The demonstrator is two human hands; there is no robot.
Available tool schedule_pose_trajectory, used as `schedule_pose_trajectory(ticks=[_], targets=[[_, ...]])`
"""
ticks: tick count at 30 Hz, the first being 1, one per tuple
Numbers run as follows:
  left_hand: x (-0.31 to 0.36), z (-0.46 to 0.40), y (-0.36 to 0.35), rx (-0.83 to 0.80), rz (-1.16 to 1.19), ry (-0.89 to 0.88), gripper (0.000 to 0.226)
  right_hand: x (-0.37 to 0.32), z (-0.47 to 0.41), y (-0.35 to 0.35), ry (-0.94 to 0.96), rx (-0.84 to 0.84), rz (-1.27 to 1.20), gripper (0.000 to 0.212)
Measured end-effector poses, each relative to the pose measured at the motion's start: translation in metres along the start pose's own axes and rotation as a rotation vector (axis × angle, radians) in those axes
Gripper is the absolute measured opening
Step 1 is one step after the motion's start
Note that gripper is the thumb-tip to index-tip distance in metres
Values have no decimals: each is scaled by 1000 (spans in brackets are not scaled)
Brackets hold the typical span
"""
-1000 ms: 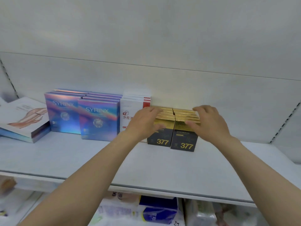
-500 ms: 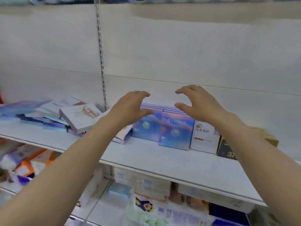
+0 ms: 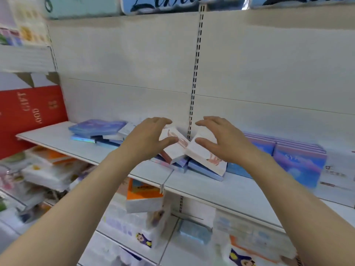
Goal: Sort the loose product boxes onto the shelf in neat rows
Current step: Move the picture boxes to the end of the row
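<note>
Head view. Shelf [image 3: 221,191]: white, mid-height. White boxes [image 3: 203,152]: two, tilted, lying loose on flat blue boxes [image 3: 206,169] at shelf centre. Left hand [image 3: 148,140] and right hand [image 3: 221,140]: above the white boxes, fingers spread wide and curved, holding nothing; contact cannot be told. Blue stack [image 3: 96,129]: flat, far left. Upright blue boxes [image 3: 299,162]: rows at right. Red box [image 3: 30,116]: left edge.

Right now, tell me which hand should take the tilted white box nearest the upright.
Left. The left hand hovers open with its thumb and fingers spread either side of that white box; the right hand is poised over the neighbouring white box instead.
</note>
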State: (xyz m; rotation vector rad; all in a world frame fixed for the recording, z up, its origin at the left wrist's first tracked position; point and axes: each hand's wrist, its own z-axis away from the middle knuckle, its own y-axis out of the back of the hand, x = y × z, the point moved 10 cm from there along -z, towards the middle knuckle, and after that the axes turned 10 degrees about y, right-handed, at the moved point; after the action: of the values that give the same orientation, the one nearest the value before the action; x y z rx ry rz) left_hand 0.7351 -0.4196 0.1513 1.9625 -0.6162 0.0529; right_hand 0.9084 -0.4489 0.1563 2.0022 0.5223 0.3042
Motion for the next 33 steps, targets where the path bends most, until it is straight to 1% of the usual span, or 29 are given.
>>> schedule_pose_trajectory(ticks=[5, 7, 9, 12, 13, 14, 15, 16, 17, 21, 23, 24, 26, 27, 29, 31, 33], targets=[[-82, -29, -12, -25, -13, 72, 59, -6, -71, -65, 13, -36, -63, 52], [-115, -47, -22, -41, -19, 96, 62, 5, -101, -95, -27, -53, -94, 52], [-144, -68, -35, -78, -19, 120, 65, 26, -124, -136, -136, -143, -137, 51], [-176, -104, -58, -152, 6, 130, 69, 51, -150, -201, -290, -348, -172, 34], [-185, -115, -67, -181, 11, 133, 69, 55, -158, -217, -309, -387, -172, 39], [-193, -126, -76, -209, 18, 132, 69, 57, -166, -228, -317, -404, -164, 51], [-202, -137, -87, -240, 30, 132, 68, 58, -176, -236, -317, -403, -153, 62], [-206, -142, -96, -263, 45, 131, 68, 56, -182, -237, -301, -388, -137, 69], [-209, -145, -105, -288, 68, 135, 68, 52, -185, -237, -278, -367, -153, 70], [-214, -163, -137, -348, 140, 128, 70, 40, -197, -243, -189, -332, -359, 69], [-210, -170, -145, -361, 168, 108, 73, 42, -197, -242, -206, -283, -384, 74], [-208, -173, -147, -376, 196, 104, 75, 48, -194, -237, -259, -222, -361, 79], [-205, -176, -152, -420, 241, 104, 79, 65, -177, -224, -447, -107, -259, 91], [-204, -176, -156, -441, 249, 100, 80, 70, -165, -221, -548, -90, -203, 97], [-200, -175, -159, -467, 277, 82, 81, 75, -143, -223, -720, -114, -153, 105], [-194, -172, -158, -473, 354, 61, 81, 71, -132, -224, -801, -99, -197, 107], [-189, -169, -151, -452, 455, 48, 82, 66, -126, -219, -814, 3, -274, 102]])
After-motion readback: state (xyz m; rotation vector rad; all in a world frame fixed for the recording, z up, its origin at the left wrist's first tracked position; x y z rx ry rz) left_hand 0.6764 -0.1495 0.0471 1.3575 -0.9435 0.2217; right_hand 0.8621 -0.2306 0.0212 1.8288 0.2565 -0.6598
